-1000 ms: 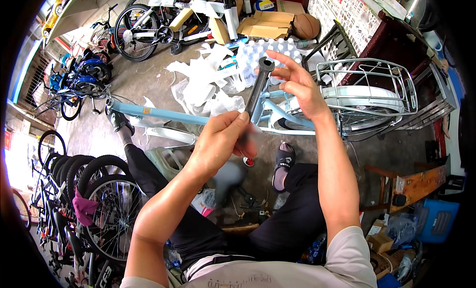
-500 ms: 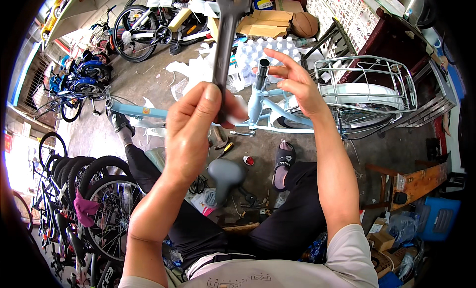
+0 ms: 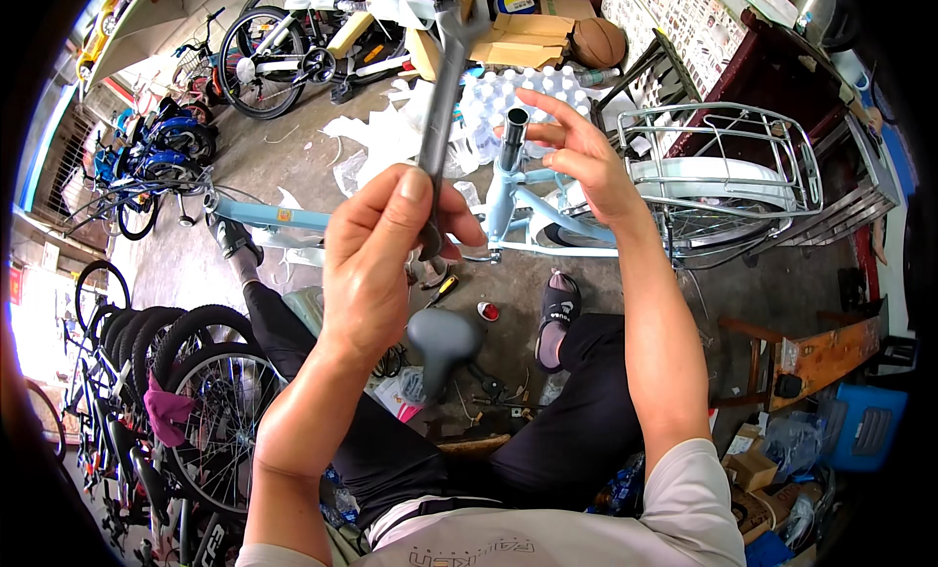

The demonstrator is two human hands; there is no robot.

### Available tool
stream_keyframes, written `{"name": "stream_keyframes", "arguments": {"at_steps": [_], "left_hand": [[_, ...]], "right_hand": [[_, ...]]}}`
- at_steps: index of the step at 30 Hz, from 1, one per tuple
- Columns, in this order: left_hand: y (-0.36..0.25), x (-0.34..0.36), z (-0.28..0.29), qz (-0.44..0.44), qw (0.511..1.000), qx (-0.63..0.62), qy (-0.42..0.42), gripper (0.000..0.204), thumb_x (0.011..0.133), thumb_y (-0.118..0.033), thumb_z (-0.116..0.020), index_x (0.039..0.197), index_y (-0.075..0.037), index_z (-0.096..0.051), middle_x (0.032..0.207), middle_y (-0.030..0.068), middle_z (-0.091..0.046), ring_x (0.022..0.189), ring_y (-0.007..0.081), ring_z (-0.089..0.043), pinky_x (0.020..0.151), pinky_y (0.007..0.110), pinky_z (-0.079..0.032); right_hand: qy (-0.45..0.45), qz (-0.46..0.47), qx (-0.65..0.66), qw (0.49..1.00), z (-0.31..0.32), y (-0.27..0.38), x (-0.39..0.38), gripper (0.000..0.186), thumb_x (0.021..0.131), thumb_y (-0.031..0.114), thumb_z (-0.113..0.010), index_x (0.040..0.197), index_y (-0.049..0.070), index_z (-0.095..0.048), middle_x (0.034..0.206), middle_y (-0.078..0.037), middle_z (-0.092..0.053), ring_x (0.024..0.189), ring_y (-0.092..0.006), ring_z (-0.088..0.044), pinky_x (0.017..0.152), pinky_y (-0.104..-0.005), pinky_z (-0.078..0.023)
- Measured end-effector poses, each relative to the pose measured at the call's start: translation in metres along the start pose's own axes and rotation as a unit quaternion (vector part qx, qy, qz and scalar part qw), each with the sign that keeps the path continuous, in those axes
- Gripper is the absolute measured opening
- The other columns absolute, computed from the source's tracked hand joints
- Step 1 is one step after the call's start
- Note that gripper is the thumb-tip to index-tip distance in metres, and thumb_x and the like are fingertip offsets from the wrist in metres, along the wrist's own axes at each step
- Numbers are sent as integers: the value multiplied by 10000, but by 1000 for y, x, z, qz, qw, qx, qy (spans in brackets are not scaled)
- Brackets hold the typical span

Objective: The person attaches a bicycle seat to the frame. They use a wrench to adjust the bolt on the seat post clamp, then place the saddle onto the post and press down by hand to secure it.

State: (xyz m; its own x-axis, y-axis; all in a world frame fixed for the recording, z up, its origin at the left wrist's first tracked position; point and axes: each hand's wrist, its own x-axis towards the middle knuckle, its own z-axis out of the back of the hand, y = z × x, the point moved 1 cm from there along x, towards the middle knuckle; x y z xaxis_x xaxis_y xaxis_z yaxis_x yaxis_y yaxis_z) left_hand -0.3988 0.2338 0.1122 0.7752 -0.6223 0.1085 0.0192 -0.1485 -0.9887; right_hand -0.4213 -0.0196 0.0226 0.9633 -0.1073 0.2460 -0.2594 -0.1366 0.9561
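Observation:
My left hand (image 3: 386, 240) is closed around a dark metal wrench (image 3: 445, 108), held nearly upright close to the camera. Its jaw end points up and its lower end shows below my fingers. My right hand (image 3: 586, 167) is beside the bare seat tube (image 3: 514, 137) of a light blue bicycle frame (image 3: 508, 201), fingers apart and index finger stretched out. One fingertip passes behind the tube's top; whether it touches, I cannot tell. A grey saddle (image 3: 442, 342) lies on the floor between my legs, with a yellow-handled screwdriver (image 3: 446, 288) beyond it.
The frame's rear wheel with white fender (image 3: 723, 181) and metal rack (image 3: 782, 147) reaches right. Wrapped bottles (image 3: 523, 88) stand behind it. Several bicycles and tires (image 3: 186, 342) crowd the left. A wooden stool (image 3: 821, 367) and blue case (image 3: 860, 425) sit at right.
The wrench has tilted, its top leaning slightly right, and its lower end now shows beneath my left hand. My right hand has shifted only slightly.

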Motion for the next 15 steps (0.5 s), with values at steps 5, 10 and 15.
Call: {"name": "stream_keyframes", "arguments": {"at_steps": [5, 10, 15], "left_hand": [[23, 0, 4, 31, 999, 7, 8, 368, 1077, -316, -472, 987, 0, -637, 828, 104, -703, 753, 165, -679, 704, 282, -500], [40, -10, 1, 155, 987, 16, 28, 375, 1067, -338, -505, 981, -3, -650, 828, 80, -697, 748, 135, -655, 698, 266, -493], [38, -9, -2, 139, 990, 11, 32, 389, 1074, -345, -490, 998, 1, -650, 820, 83, -696, 740, 130, -642, 693, 271, -492]], "right_hand": [[-5, -1, -13, 1000, -6, 9, -1, 727, 781, 51, -531, 1502, 54, -442, 1383, -91, -561, 1154, -137, -557, 1026, -312, -406], [-16, 0, -12, 1000, -12, 14, -2, 713, 759, 58, -520, 1470, 19, -476, 1512, -30, -496, 1168, -113, -548, 1087, -315, -376], [-3, 7, -10, 1000, -5, 7, -2, 679, 833, 26, -508, 1508, 75, -449, 1291, -105, -620, 1146, -133, -569, 946, -280, -444]]}}
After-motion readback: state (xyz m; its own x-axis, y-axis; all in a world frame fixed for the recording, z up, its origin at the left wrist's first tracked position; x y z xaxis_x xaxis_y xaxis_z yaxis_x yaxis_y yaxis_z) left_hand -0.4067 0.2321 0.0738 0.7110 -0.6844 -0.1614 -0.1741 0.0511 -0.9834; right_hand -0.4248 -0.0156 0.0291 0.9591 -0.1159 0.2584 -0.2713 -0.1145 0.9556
